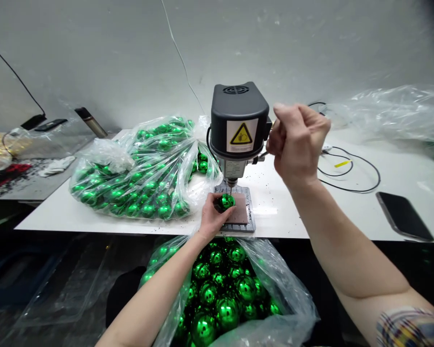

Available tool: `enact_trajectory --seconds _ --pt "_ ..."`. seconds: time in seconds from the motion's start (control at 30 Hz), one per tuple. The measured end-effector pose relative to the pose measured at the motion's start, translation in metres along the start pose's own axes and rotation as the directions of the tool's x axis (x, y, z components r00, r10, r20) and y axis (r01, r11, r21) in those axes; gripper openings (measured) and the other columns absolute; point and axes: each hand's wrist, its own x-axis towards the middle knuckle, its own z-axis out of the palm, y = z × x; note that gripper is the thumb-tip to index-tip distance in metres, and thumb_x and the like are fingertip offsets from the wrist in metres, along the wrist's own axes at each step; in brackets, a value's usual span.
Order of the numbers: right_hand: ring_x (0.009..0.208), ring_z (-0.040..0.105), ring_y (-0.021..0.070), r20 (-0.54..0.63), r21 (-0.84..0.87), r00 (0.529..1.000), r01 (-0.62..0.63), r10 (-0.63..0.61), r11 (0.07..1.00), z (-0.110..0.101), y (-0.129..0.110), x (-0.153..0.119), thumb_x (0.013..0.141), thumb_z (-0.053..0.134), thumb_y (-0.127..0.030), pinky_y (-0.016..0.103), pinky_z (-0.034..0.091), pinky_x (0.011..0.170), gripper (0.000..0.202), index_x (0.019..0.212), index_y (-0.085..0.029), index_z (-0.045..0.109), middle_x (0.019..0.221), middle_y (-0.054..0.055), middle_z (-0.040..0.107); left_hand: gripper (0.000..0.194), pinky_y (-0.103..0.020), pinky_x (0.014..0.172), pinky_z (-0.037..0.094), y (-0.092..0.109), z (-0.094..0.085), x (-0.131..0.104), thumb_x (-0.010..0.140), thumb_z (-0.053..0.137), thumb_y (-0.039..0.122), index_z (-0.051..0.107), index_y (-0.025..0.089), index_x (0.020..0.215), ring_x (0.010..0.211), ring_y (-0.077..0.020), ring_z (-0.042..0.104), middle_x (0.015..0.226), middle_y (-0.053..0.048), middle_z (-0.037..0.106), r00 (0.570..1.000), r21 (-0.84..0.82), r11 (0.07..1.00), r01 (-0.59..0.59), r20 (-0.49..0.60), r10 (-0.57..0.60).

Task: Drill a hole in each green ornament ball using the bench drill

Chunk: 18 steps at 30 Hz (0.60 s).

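Observation:
A small drill press [240, 120] with a black housing and a yellow warning label stands on the white table. Under its bit, my left hand [214, 212] holds a shiny green ball [225, 201] between thumb and fingers, over a brown board [240, 212] on the metal base. The bit's tip is at the top of the ball. Up at the machine's right side, my right hand [298, 140] is closed round the feed lever [262, 156], most of which the fingers hide. An open plastic bag of green balls [227, 311] lies below the table edge, in front of me.
A large clear bag of green balls [148, 188] lies left of the drill press. A phone [404, 216] and a looped black cable [379, 179] are on the right. White gloves [57, 166] and a bottle [91, 122] are at the far left; clear plastic [401, 113] lies back right.

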Motion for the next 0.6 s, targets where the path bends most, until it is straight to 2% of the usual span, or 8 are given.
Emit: enact_trajectory --seconds 0.1,0.13,0.17,0.23,0.27,0.33,0.47,0.6 --pt "0.031 0.024 0.0048 0.055 0.033 0.99 -0.135 0.133 0.99 0.003 0.002 0.022 0.085 0.069 -0.026 0.024 0.013 0.028 0.045 0.053 -0.022 0.037 0.042 -0.008 0.032 0.041 -0.029 0.07 0.046 0.039 -0.045 -0.019 0.068 0.081 0.036 0.056 0.018 0.096 0.078 -0.0175 0.059 0.089 -0.003 0.064 0.977 0.182 0.981 0.068 0.185 -0.102" --pt "0.032 0.025 0.0047 0.072 0.032 0.988 -0.141 0.139 0.989 0.003 0.004 0.025 0.085 0.069 -0.029 0.023 0.014 0.028 0.046 0.054 -0.022 0.036 0.042 -0.007 0.032 0.043 -0.028 0.067 0.045 0.053 -0.062 -0.028 0.068 0.081 0.04 0.058 0.018 0.098 0.078 -0.0177 0.059 0.089 -0.003 0.065 0.896 0.232 0.972 0.047 0.42 -0.143" --pt "0.033 0.026 0.0047 0.088 0.028 0.987 -0.14 0.137 0.99 0.002 0.006 0.025 0.085 0.069 -0.031 0.022 0.015 0.029 0.046 0.054 -0.022 0.037 0.043 -0.007 0.033 0.05 -0.027 0.064 0.043 0.065 -0.079 -0.037 0.065 0.084 0.046 0.061 0.019 0.099 0.077 -0.0185 0.059 0.088 -0.003 0.066 0.757 0.288 0.958 0.009 0.624 -0.195" --pt "0.034 0.029 0.0052 0.106 0.019 0.986 -0.132 0.129 0.991 0.0 0.008 0.023 0.085 0.069 -0.034 0.022 0.017 0.031 0.045 0.056 -0.021 0.038 0.045 -0.006 0.036 0.057 -0.027 0.064 0.042 0.082 -0.104 -0.047 0.059 0.086 0.053 0.065 0.019 0.1 0.078 -0.0204 0.06 0.09 -0.003 0.068 0.524 0.35 0.933 -0.083 0.812 -0.258" --pt "0.035 0.03 0.0052 0.103 0.017 0.987 -0.128 0.126 0.992 -0.001 0.008 0.021 0.085 0.07 -0.034 0.023 0.017 0.031 0.045 0.056 -0.021 0.038 0.045 -0.006 0.037 0.055 -0.028 0.065 0.042 0.086 -0.111 -0.047 0.063 0.084 0.056 0.066 0.02 0.1 0.078 -0.0207 0.061 0.09 -0.004 0.069 0.47 0.357 0.929 -0.102 0.84 -0.271" --pt "0.035 0.028 0.005 0.072 0.017 0.99 -0.126 0.124 0.992 0.0 0.006 0.018 0.085 0.07 -0.032 0.024 0.017 0.032 0.046 0.055 -0.021 0.038 0.045 -0.005 0.036 0.037 -0.028 0.068 0.044 0.081 -0.113 -0.028 0.081 0.07 0.054 0.067 0.02 0.097 0.079 -0.02 0.063 0.089 -0.004 0.071 0.547 0.332 0.939 -0.089 0.804 -0.233" --pt "0.035 0.027 0.0049 0.057 0.0 0.99 -0.132 0.132 0.991 0.002 0.002 0.016 0.086 0.069 -0.031 0.025 0.016 0.032 0.047 0.053 -0.021 0.037 0.044 -0.005 0.034 0.019 -0.033 0.081 0.048 0.039 -0.085 0.064 0.094 0.048 0.022 0.065 0.018 0.097 0.087 -0.0213 0.065 0.09 -0.007 0.07 0.952 0.352 0.933 -0.068 0.303 -0.045" --pt "0.035 0.027 0.0049 0.084 -0.022 0.989 -0.12 0.121 0.993 0.0 0.003 0.016 0.087 0.068 -0.033 0.025 0.016 0.033 0.047 0.054 -0.021 0.037 0.045 -0.006 0.033 0.019 -0.04 0.101 0.042 -0.002 -0.048 0.154 0.085 0.053 0.01 0.068 0.018 0.093 0.111 -0.0293 0.063 0.102 -0.012 0.071 0.995 0.384 0.918 0.098 -0.017 -0.1"
